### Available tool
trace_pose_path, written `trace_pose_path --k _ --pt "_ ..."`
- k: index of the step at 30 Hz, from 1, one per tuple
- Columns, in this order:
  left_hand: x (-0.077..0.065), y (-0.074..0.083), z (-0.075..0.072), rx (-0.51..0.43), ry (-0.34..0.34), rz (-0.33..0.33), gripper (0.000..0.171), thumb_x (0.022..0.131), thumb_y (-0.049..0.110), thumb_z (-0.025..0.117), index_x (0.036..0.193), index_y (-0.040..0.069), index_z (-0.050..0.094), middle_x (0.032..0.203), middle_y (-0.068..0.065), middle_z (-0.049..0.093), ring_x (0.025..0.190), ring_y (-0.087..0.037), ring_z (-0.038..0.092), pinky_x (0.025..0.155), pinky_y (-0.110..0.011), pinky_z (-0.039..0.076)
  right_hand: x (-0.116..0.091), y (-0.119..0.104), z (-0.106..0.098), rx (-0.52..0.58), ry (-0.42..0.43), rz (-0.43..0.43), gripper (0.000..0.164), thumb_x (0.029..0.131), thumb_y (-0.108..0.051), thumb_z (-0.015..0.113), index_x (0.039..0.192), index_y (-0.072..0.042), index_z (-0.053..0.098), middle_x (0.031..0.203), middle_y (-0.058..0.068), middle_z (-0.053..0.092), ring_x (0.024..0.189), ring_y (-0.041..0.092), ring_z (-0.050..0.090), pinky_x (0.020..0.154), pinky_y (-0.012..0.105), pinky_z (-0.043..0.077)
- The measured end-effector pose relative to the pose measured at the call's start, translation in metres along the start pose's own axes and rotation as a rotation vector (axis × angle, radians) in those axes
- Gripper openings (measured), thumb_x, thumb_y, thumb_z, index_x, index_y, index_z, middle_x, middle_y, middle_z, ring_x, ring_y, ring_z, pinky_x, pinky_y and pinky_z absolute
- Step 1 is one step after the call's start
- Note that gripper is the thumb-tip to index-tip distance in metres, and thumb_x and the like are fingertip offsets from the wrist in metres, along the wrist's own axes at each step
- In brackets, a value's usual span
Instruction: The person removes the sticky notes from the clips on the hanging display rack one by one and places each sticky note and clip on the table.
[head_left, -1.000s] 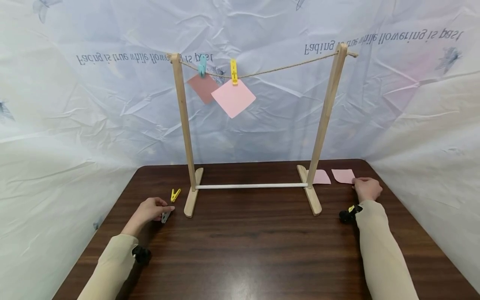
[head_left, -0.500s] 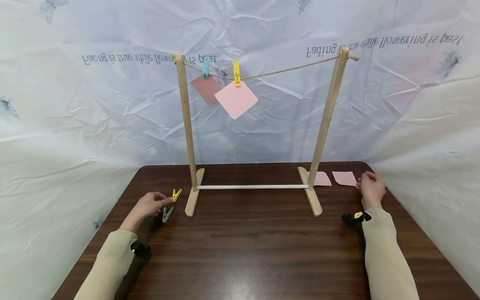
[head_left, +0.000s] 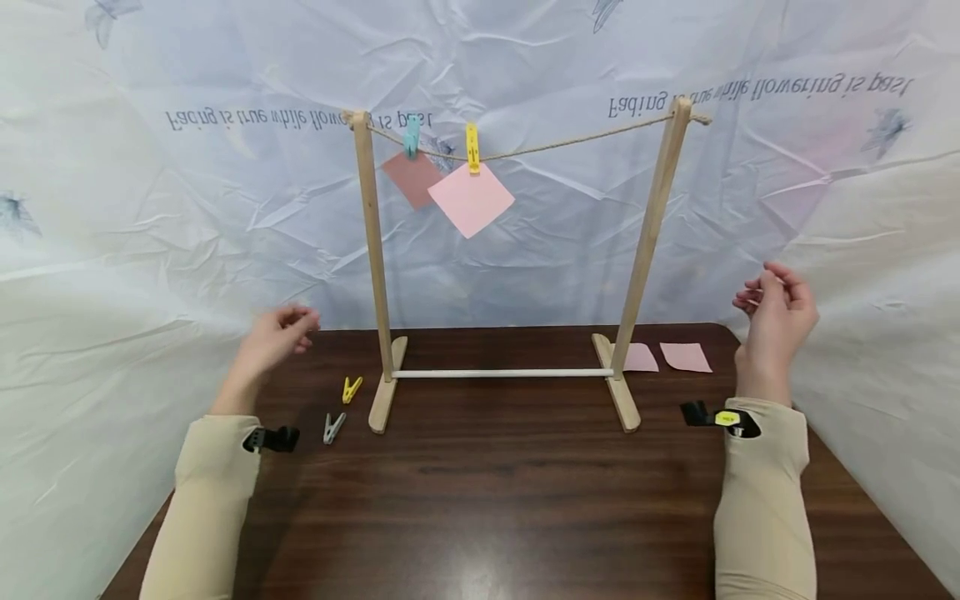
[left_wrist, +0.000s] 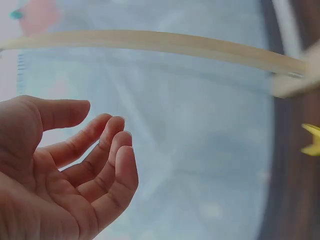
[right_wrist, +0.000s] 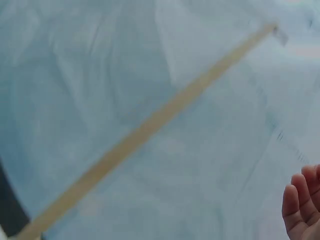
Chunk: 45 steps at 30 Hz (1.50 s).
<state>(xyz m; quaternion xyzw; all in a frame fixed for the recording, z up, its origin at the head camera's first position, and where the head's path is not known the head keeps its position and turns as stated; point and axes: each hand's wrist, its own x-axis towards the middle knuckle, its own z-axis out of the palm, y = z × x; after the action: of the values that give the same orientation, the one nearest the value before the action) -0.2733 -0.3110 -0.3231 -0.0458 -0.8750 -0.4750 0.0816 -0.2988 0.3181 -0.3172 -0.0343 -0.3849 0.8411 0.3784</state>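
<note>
My left hand (head_left: pixel 276 340) is raised above the left side of the table, fingers loosely bent around nothing; the left wrist view shows the same bare palm (left_wrist: pixel 65 195). Below it lie a yellow clothespin (head_left: pixel 351 389) and a grey clothespin (head_left: pixel 333 428). Over the right side my right hand (head_left: pixel 777 321) is lifted, its fingers loosely curved and holding nothing. Two pink paper squares lie at the back right: one paper (head_left: pixel 686 357) out in the open, the other paper (head_left: pixel 639 358) partly behind the rack's right post.
A wooden rack (head_left: pixel 372 250) carries a sagging twine line (head_left: pixel 577 140). From it hang a darker pink paper (head_left: pixel 414 181) on a teal clothespin (head_left: pixel 411 137) and a pink paper (head_left: pixel 471 202) on a yellow clothespin (head_left: pixel 472 148). A white bar (head_left: pixel 502 373) joins the feet.
Both hands have risen from the table. The left has come away from the clothespins, having first let go of the grey one; the right has left the pink paper it was touching.
</note>
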Motion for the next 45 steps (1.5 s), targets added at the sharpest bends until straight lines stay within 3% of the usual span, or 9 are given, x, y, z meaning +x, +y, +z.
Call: trace_pose_path --k 3,6,10,15,21,25,31,37,45 --pt "0.003 0.022 -0.012 -0.082 0.091 0.060 0.034 0.105 0.024 0.055 0.121 -0.006 0.058 0.088 0.012 0.064 0.070 -0.004 0.060 0.064 -0.018 0.055 -0.014 -0.015 0.016 0.060 -0.021 -0.057 0.014 0.094 0.000 0.068 0.106 0.007 0.068 0.077 0.015 0.058 0.057 0.021 0.057 0.053 0.026 0.054" --pt "0.003 0.041 -0.020 -0.140 0.167 0.124 0.018 0.104 0.024 0.057 0.112 0.009 0.063 0.087 0.014 0.066 0.070 -0.006 0.061 0.064 -0.017 0.055 -0.028 -0.024 0.028 0.123 -0.033 -0.094 0.015 0.093 0.001 0.068 0.106 0.011 0.066 0.075 0.016 0.057 0.056 0.023 0.055 0.052 0.027 0.053" --pt "0.004 0.063 -0.019 -0.174 0.200 0.164 0.015 0.103 0.025 0.060 0.110 0.014 0.066 0.089 0.012 0.067 0.072 -0.008 0.062 0.065 -0.018 0.056 -0.045 -0.029 0.040 0.180 -0.042 -0.121 0.017 0.092 0.003 0.069 0.105 0.013 0.065 0.073 0.017 0.055 0.057 0.024 0.054 0.051 0.027 0.051" --pt "0.011 0.090 -0.007 -0.188 0.193 0.198 0.027 0.103 0.027 0.060 0.117 0.004 0.065 0.092 0.008 0.068 0.074 -0.009 0.064 0.068 -0.021 0.057 -0.062 -0.020 0.057 0.193 -0.094 -0.111 0.014 0.093 0.002 0.068 0.103 0.011 0.066 0.073 0.015 0.056 0.059 0.021 0.057 0.053 0.026 0.052" --pt "0.022 0.134 0.007 -0.211 0.184 0.287 0.033 0.103 0.027 0.060 0.119 -0.002 0.064 0.097 0.000 0.068 0.080 -0.014 0.065 0.072 -0.022 0.058 -0.083 0.001 0.089 0.143 -0.230 -0.077 0.013 0.097 -0.002 0.065 0.105 0.008 0.067 0.073 0.011 0.059 0.061 0.017 0.058 0.056 0.024 0.052" --pt "0.028 0.164 0.014 -0.250 0.162 0.339 0.031 0.102 0.024 0.061 0.117 -0.003 0.066 0.101 -0.008 0.069 0.082 -0.018 0.065 0.073 -0.023 0.058 -0.096 0.014 0.107 0.084 -0.318 -0.069 0.014 0.099 -0.005 0.063 0.107 0.005 0.068 0.075 0.009 0.060 0.063 0.016 0.059 0.059 0.023 0.053" --pt "0.032 0.205 0.022 -0.290 0.129 0.389 0.029 0.102 0.023 0.062 0.117 0.000 0.067 0.104 -0.007 0.070 0.087 -0.021 0.065 0.076 -0.025 0.057 -0.113 0.029 0.138 0.044 -0.407 -0.039 0.013 0.100 -0.006 0.061 0.107 0.001 0.069 0.076 0.007 0.060 0.064 0.016 0.059 0.061 0.024 0.053" --pt "0.039 0.240 0.031 -0.355 0.103 0.407 0.030 0.101 0.020 0.064 0.121 -0.001 0.066 0.110 -0.013 0.069 0.097 -0.026 0.066 0.084 -0.028 0.057 -0.131 0.047 0.168 -0.053 -0.525 -0.021 0.020 0.101 -0.007 0.060 0.114 0.008 0.064 0.078 0.003 0.061 0.069 0.014 0.060 0.065 0.024 0.054" --pt "0.059 0.269 0.055 -0.408 0.046 0.382 0.033 0.100 0.017 0.064 0.129 0.000 0.064 0.120 -0.012 0.066 0.110 -0.025 0.063 0.097 -0.031 0.052 -0.149 0.069 0.193 -0.175 -0.644 0.064 0.023 0.100 -0.015 0.065 0.117 0.000 0.064 0.086 0.004 0.063 0.075 0.015 0.062 0.071 0.026 0.056"
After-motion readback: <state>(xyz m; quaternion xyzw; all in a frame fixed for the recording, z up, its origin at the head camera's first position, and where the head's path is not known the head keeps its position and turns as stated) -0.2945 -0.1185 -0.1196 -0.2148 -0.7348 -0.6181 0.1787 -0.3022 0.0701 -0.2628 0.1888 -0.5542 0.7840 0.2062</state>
